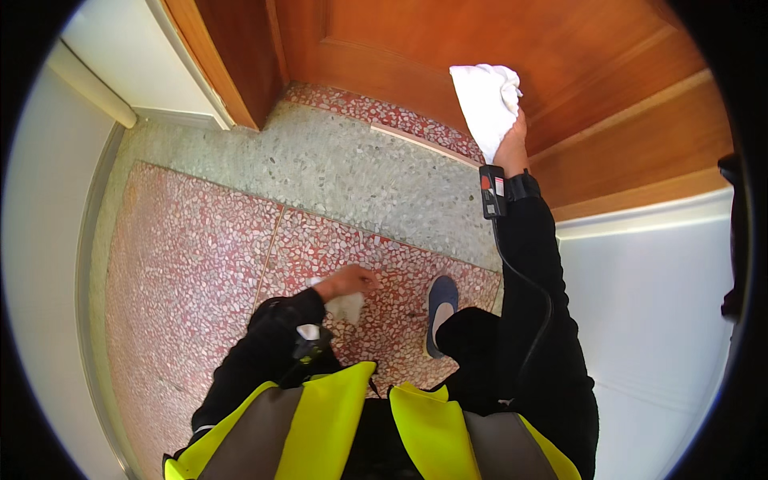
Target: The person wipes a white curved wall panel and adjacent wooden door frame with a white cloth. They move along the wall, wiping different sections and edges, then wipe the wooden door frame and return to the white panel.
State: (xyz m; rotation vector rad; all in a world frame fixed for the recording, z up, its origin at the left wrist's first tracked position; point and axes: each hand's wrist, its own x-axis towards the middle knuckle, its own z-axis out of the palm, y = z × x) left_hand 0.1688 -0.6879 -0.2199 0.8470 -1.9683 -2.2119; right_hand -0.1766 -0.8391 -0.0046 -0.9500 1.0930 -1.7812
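Observation:
My right hand (513, 141) reaches out to the wooden door (384, 57) with a white cloth (486, 102) in its grip. The cloth covers most of the fingers and lies over the door's surface; whether it touches the wood cannot be told. Low in front of my body, my left hand (351, 282) hangs over the speckled floor, its fingers curled and blurred. Behind and below it a whitish, blurred thing (347, 308) shows, perhaps a cloth; whether the hand holds it is unclear. A black device with a cable is strapped to my right wrist.
The wooden door frame (231, 60) stands at the upper left, beside a white wall (162, 60). A raised red terrazzo threshold (384, 114) runs below the door. Another white wall (648, 288) is at the right. My shoe (443, 297) rests on the terrazzo floor (198, 240).

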